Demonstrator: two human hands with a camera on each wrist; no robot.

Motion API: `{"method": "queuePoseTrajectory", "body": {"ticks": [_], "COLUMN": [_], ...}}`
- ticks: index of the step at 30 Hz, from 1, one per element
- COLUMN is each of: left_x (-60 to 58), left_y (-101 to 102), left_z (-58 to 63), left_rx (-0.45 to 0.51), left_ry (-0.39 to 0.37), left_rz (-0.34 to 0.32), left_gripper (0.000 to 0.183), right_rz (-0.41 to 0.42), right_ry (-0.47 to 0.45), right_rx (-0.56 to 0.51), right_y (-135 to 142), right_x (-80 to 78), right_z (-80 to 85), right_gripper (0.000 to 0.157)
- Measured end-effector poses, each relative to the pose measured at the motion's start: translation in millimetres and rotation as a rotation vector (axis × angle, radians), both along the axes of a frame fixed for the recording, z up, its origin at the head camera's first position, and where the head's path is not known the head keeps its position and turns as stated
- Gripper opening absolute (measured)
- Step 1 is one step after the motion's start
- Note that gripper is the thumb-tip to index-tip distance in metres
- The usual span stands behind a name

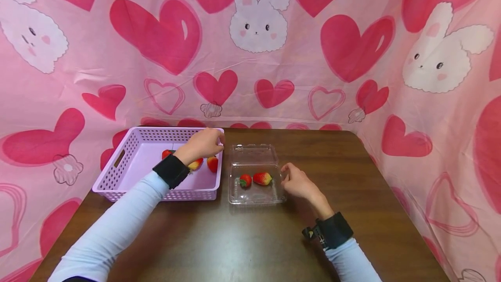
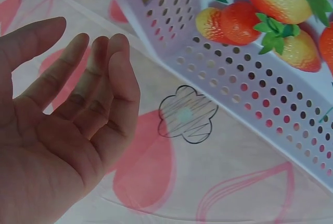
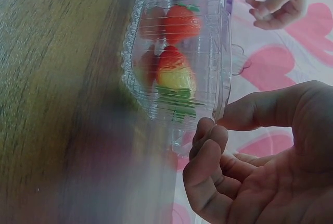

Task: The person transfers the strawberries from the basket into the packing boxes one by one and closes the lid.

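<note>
A clear plastic clamshell box (image 1: 256, 199) lies with its lid (image 1: 253, 155) folded back, two strawberries (image 1: 262, 179) inside it. At the box's right rim is my right hand (image 1: 299, 182); in the right wrist view its thumb and index fingertip pinch the rim. My left hand (image 1: 203, 142) hovers over the right side of a lilac basket (image 1: 156, 195), holding nothing. Its fingers (image 2: 93, 73) are loosely bent, with the thumb apart, in the left wrist view. Several strawberries (image 2: 239, 23) lie in the basket, partly hidden by my left arm in the head view.
Box and basket stand side by side on a dark wooden table (image 1: 219, 238), a narrow gap between them. A pink cloth (image 1: 297, 64) with hearts and rabbits hangs behind and on both sides of the table.
</note>
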State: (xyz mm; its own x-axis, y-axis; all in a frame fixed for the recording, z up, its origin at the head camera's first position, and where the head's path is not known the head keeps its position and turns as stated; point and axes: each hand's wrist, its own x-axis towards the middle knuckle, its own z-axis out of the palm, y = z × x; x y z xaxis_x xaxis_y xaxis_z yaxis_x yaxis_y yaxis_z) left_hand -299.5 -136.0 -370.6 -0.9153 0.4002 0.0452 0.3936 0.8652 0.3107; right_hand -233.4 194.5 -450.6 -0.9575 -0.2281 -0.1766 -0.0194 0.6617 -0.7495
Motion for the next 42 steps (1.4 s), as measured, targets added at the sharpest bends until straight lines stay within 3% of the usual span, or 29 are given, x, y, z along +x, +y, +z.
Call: {"method": "queuePoseTrajectory", "body": {"ticks": [8,19,32,42], "left_x": [-2.3,-2.4,-6.2,-9.0], "left_y": [-7,-9,-8,-10], "left_z": [-8.0,-20.1,-36.4,-49.0], "left_rx": [-0.038,-0.067,-0.137,-0.138], "left_ry": [-0.033,-0.068,-0.089,-0.088], "left_rz": [0.033,0.058,0.043,0.030], "left_gripper": [0.024,0.019,0.027,0.019], "right_rz": [0.002,0.014,0.010,0.009], "right_ry": [0.002,0.000,0.020,0.019], "right_rx": [-0.002,-0.008,0.000,-0.004], "right_y": [2,2,2,1], "right_x": [-0.7,1.2,-1.1,-0.6], "right_z": [0.7,0.4,-1.4,-1.4], "right_gripper": [0.040,0.040,0.039,0.040]}}
